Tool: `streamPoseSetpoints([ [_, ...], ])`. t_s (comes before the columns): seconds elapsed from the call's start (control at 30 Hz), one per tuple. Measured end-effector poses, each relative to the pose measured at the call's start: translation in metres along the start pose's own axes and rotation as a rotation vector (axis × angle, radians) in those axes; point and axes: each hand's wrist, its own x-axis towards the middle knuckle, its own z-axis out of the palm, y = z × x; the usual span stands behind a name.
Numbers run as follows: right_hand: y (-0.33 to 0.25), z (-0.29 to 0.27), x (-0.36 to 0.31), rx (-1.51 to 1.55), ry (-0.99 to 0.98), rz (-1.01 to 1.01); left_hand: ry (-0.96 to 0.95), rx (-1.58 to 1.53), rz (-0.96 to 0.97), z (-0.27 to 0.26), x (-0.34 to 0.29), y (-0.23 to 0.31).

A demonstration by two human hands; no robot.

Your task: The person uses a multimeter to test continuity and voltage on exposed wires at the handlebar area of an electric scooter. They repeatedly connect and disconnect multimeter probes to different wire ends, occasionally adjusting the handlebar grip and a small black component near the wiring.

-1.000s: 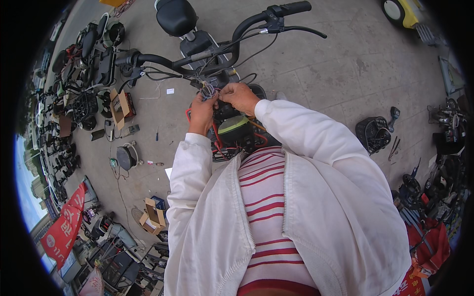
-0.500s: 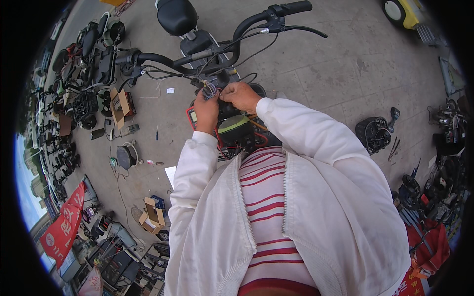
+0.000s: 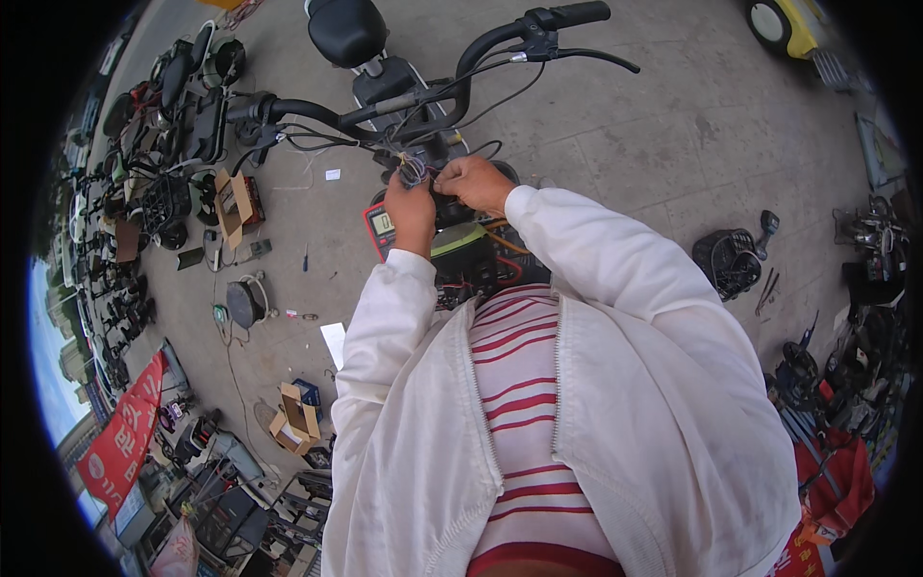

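A bundle of thin coloured wires (image 3: 413, 171) sticks up below the black handlebar (image 3: 404, 104) of an electric bike. My left hand (image 3: 411, 207) is closed round the lower part of that bundle. Close beside it, my right hand (image 3: 473, 183) pinches at the wires with thumb and forefinger; the exact strand between the fingertips is too small to make out. A red multimeter (image 3: 382, 227) with a lit display lies just left of my left wrist. Below my hands, a black and green case (image 3: 459, 240) sits with red and orange leads around it.
Beyond the handlebar is the bike's black seat (image 3: 346, 34). On the paving at left lie an open cardboard box (image 3: 234, 210), a screwdriver (image 3: 306, 262) and a round black part (image 3: 246, 304). A black basket (image 3: 727, 262) and a cordless drill (image 3: 767, 229) are at right. Parked bikes line the far left.
My left hand has shifted slightly right, and more of the multimeter's display shows. My right hand has moved slightly right, still pinching beside the wires.
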Motion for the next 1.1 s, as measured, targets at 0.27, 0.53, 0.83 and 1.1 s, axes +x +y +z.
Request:
streamPoseSetpoints([
  [0.27,0.005,-0.001,0.001,-0.003,0.028,-0.033,0.05,0.032,-0.008,0.007,-0.001,-0.001],
  [0.53,0.013,0.001,-0.019,-0.059,0.037,-0.131,-0.062,-0.206,-0.295,0.004,-0.005,0.033],
  [0.83,0.033,-0.001,-0.016,0.032,0.14,-0.11,-0.291,-0.349,-0.284,-0.02,-0.015,0.037],
  [1.1,0.047,-0.004,-0.009,-0.046,0.253,-0.121,-0.258,-0.404,-0.348,-0.025,-0.027,0.04],
])
